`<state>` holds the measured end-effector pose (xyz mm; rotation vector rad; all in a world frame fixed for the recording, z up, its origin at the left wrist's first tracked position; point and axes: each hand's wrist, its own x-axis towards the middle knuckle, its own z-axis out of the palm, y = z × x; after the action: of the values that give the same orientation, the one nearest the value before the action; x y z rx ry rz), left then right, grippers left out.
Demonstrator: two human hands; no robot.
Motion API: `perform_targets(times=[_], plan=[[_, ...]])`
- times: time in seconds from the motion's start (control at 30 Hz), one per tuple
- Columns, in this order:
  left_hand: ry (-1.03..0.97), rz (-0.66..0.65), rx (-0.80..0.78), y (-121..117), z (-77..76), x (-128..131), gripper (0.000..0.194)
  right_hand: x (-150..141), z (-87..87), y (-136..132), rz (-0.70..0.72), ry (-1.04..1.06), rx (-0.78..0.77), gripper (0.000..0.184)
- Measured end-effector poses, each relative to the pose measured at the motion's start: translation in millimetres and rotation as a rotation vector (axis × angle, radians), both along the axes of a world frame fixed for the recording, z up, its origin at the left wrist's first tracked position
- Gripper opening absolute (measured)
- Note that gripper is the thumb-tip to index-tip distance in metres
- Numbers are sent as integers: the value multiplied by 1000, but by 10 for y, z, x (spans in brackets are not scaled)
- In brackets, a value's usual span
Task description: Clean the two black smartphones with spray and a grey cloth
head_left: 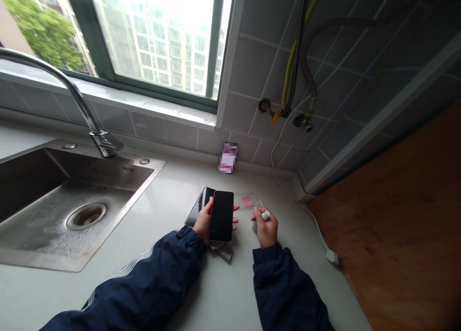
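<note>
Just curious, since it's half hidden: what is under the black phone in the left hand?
A dark glossy slab, perhaps another phone, pokes out beneath the black phone in the left hand. A grey cloth shows lower down. The slab's covered part cannot be seen.

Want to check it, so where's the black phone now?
Head view: the black phone is in the left hand, right of the sink, beside the right hand.

Can't read any txt, brands or nos. from here. Printed card [228,157] on tile wall [252,67] is pixelated, unreadable. Pink tab [247,201] on clear film [253,198] shows no legible marks. Tiny stamp on steel sink [127,168] too small to read.
</note>
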<state>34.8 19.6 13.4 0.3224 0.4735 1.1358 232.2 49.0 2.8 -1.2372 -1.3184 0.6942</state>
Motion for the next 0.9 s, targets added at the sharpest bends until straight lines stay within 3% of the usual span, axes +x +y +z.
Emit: perform_targets(times=[0.2,0.27,0.33,0.4,0.47,0.53,0.67,0.9], plan=[[-30,12,11,26,-32,-13,66,43,99,-36,-101,-64,175,38],[-52,58,26,34,-16,-35,66,36,176,-126,-151,-102,311,39],[-61,119,45,44,6,-67,65,-25,239,-266,-190,-230,590,36],[-59,163,51,57,19,-100,65,-145,258,-429,-12,-331,730,28],[-62,169,45,73,14,-127,66,-294,234,-573,395,-489,670,15],[-70,159,38,88,0,-143,67,-422,188,-663,627,-632,490,9],[-70,172,35,109,-20,-156,67,-497,121,-685,604,-751,332,24],[-66,242,61,141,-66,-183,66,-436,49,-657,642,-831,176,29]])
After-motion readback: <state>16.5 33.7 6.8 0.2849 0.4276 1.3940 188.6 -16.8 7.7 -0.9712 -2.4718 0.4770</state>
